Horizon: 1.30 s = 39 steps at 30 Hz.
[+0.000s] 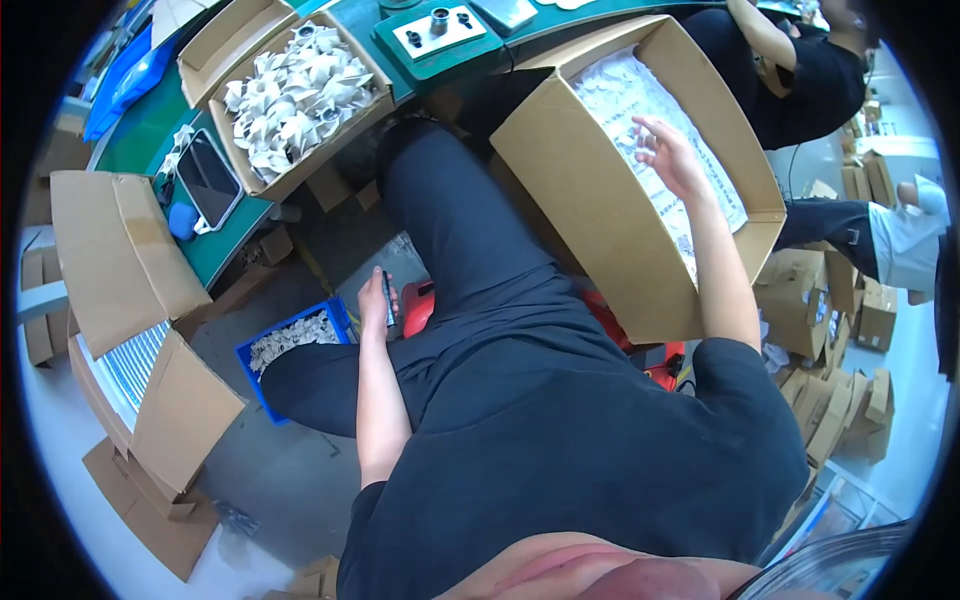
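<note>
My left hand (374, 304) is closed around a dark, slim, pen-like thing (388, 290), held low beside my left thigh. My right hand (672, 158) hangs over the open cardboard carton (585, 215) on my right, its fingers apart and holding nothing I can see. Inside that carton lies a white, printed sheet-like layer (615, 90); whether the fingers touch it I cannot tell. On the floor near my left hand stands a blue bin (264, 396) with many small greyish pieces (300, 336) in it, partly hidden by my leg.
A cardboard box of white, finned parts (295, 95) rests on the green table (130, 150), near a phone-like device (208, 178). Farther right sits a green fixture (440, 58) with black fittings. An open carton (130, 250) stands left. Other people (815, 90) are at right.
</note>
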Motion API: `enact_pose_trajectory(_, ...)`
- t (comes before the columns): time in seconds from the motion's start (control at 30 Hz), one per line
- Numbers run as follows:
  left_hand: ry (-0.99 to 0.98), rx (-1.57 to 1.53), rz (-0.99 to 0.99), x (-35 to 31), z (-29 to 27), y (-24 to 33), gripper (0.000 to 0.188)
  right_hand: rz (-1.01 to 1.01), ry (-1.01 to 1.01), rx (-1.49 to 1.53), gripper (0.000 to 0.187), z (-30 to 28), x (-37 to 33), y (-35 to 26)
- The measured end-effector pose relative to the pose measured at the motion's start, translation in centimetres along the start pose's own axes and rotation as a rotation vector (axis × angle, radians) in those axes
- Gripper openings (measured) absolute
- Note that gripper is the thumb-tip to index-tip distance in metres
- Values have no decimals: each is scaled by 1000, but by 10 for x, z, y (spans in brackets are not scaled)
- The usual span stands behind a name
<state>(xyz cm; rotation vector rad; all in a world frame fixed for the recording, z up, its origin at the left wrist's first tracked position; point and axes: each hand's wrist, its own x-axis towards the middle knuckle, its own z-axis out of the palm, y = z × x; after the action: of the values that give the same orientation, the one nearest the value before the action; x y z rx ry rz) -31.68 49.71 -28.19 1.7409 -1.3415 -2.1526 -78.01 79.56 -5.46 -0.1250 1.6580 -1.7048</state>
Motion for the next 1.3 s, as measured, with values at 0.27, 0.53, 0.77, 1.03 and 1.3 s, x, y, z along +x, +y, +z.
enact_pose_trajectory(0.27,16,-65,50,-7,-7,5,42,-623,-75,-461,50,151,68,-66)
enact_pose_trajectory(0.53,52,-82,91,-10,-8,6,43,-655,-264,-139,52,248,138,-59)
enact_pose_trajectory(0.77,66,-63,102,-3,-16,-5,44,-496,-390,36,42,249,137,-59)
enact_pose_trajectory(1.03,58,-34,94,7,-13,-5,45,-392,-457,-186,37,257,140,-68)
enact_pose_trajectory(1.3,36,-14,119,12,-9,-4,47,-296,-430,-448,38,264,132,-94)
